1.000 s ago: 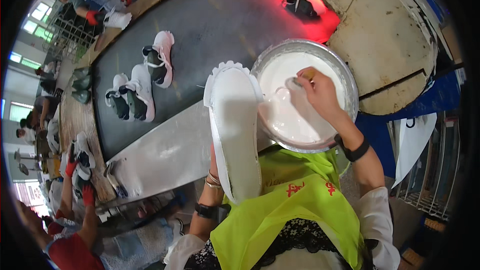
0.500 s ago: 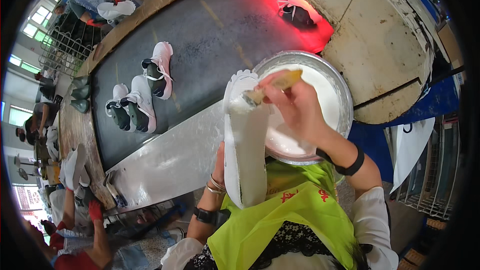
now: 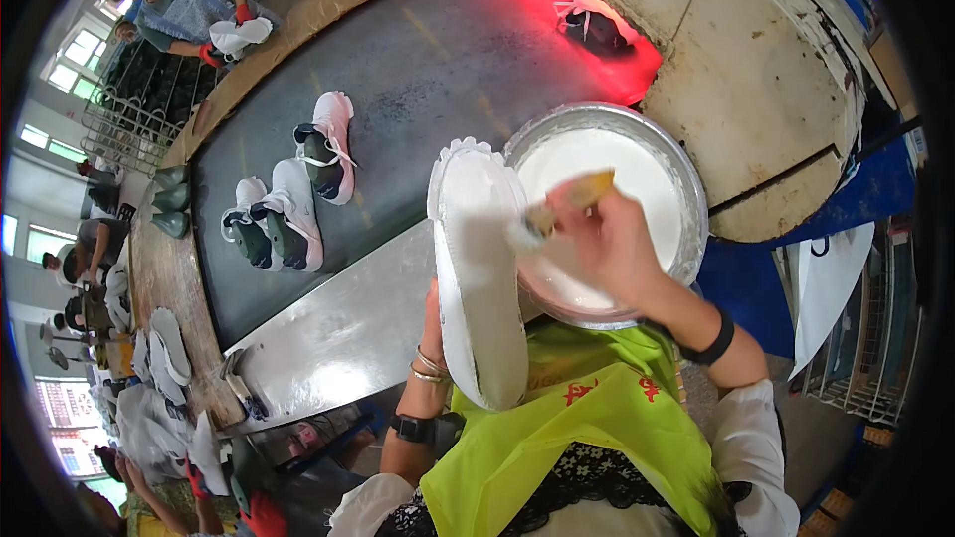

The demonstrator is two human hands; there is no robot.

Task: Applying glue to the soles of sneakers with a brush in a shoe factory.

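My left hand [image 3: 431,323], mostly hidden behind a white shoe [image 3: 477,288], grips it with the sole turned up and the toe pointing away. My right hand [image 3: 607,244] is closed round the yellowish handle of a brush [image 3: 544,222]. The bristles are smeared by motion and lie at the shoe's right edge; whether they touch it I cannot tell. Under my right hand stands a round metal basin [image 3: 693,194] holding white liquid [image 3: 647,164].
Three white-and-dark shoes [image 3: 290,209] stand on the grey conveyor belt [image 3: 418,89]. Farther along, another shoe [image 3: 597,32] sits in red light. A metal plate [image 3: 328,358] borders the belt, with a brush [image 3: 239,388] at its left end. Co-workers [image 3: 189,0] handle shoes at the left.
The brush has moved from the sole's toe area to the shoe's right edge, slightly lower. The shoe has tilted a little. At the left, a co-worker has set down pale soles or shoes.
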